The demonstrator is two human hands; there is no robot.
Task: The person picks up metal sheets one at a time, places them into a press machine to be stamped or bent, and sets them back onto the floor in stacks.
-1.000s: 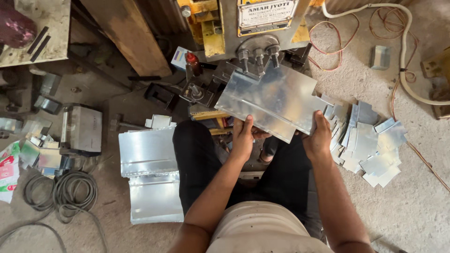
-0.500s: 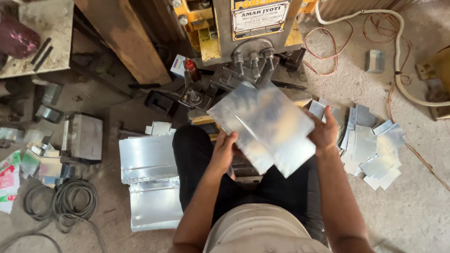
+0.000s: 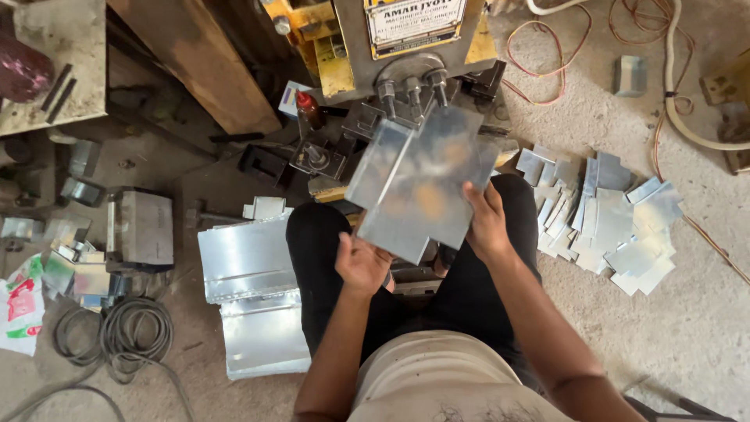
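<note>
the galvanized sheet panel [image 3: 422,184] hangs tilted just below the press machine [image 3: 406,47]; left hand [image 3: 363,264] and right hand [image 3: 486,223] fingers grip its edges. sharp edges could cut, or it slips.

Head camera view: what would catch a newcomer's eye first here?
A shiny bent metal sheet sits at the centre, gripped by the left hand at its lower edge and the right hand at its right side. Behind it stands a yellow-and-grey press machine. Cut metal offcuts lie scattered on the floor to the right.
</note>
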